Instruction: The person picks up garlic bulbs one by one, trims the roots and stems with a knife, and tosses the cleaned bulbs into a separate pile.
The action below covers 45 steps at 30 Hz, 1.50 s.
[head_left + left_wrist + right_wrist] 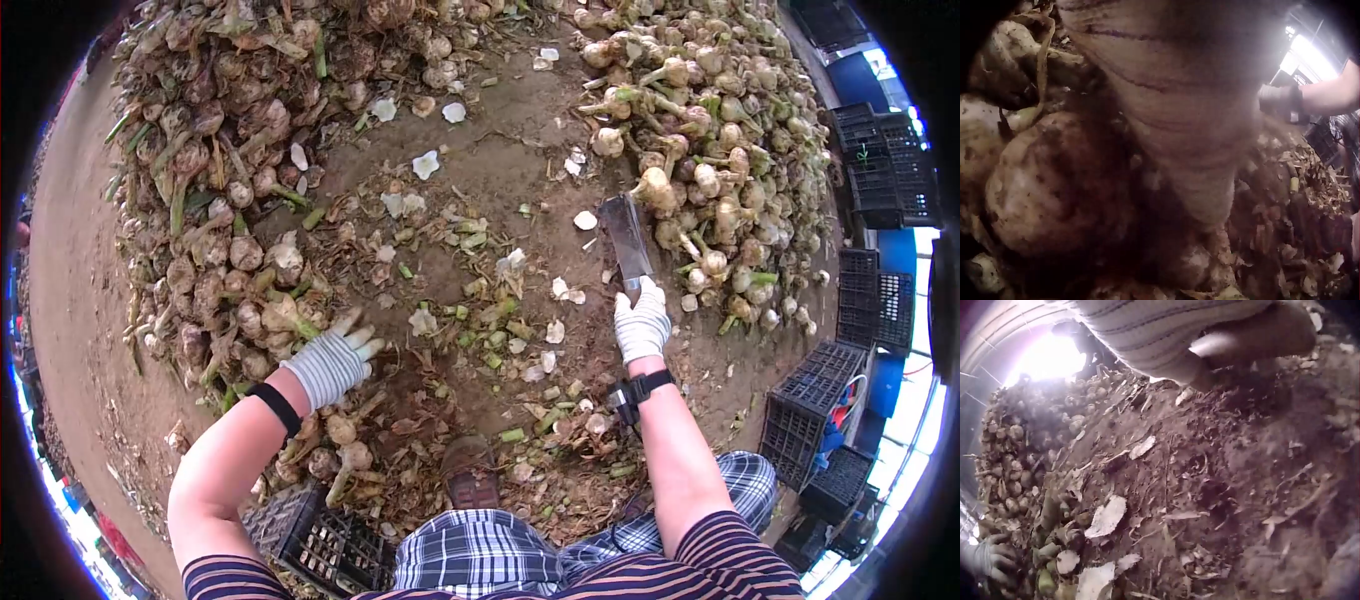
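My right hand (642, 325), in a striped white glove, grips a cleaver (627, 238). Its broad blade points away over the dirt beside the right-hand pile of garlic bulbs (715, 185). My left hand (330, 368), gloved alike, reaches down at the near edge of the left-hand garlic pile (215, 230), fingers spread and nothing visible in them. Close beside that glove in the left wrist view sits a large soil-stained bulb (1054, 187). The right wrist view shows the right glove (1154, 331) above bare soil, with the blade out of sight.
Cut stalk pieces (495, 345) and white peel scraps (425, 165) litter the ground between the piles. A black crate (330, 545) stands by my left leg. More black crates (815, 400) line the right side. My shoe (472, 480) is planted among the scraps.
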{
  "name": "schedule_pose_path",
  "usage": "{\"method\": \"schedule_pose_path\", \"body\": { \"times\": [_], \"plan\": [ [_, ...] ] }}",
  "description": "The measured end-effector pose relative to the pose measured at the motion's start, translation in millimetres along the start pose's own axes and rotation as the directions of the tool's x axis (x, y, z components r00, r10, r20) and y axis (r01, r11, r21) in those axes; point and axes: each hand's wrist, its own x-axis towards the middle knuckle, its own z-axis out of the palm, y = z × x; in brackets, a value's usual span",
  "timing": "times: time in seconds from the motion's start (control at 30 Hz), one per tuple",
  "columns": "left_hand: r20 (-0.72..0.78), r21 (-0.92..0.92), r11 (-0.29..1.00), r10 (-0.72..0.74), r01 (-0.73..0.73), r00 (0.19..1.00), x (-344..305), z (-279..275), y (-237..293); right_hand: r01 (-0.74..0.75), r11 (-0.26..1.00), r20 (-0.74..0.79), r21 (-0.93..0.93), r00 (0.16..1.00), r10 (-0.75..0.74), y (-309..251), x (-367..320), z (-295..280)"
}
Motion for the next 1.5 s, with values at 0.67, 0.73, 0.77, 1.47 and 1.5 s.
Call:
{"method": "schedule_pose_path", "body": {
  "times": [0.67, 0.73, 0.77, 1.47, 1.5],
  "plan": [
    [0.024, -0.342, -0.097, -0.995, -0.935, 0.095, -47.1, -55.9, 9.9, 0.241, 0.963, -0.045, 0.120, 0.970, -0.237, -142.9, 41.7, 26.1],
    [0.029, -0.404, -0.097, -0.995, -0.909, 0.094, -46.3, -41.7, 19.0, 0.380, 0.919, -0.035, 0.103, 0.925, -0.379, -151.3, 47.3, 39.1],
    [0.074, -0.387, -0.121, -0.992, -0.914, 0.100, -46.9, -40.4, 21.9, 0.540, 0.839, 0.069, 0.071, 0.836, -0.544, -154.8, 39.7, 45.6],
    [0.302, -0.121, -0.003, -0.953, -0.993, -0.034, -72.4, -25.9, 32.8, 0.869, 0.469, 0.250, 0.161, 0.424, -0.871, -245.6, -5.4, 54.7],
    [0.258, -0.139, -0.009, -0.966, -0.990, -0.028, -74.9, -28.1, 33.7, 0.859, 0.481, 0.302, 0.175, 0.418, -0.857, -231.4, -16.0, 48.5]
  ]
}}
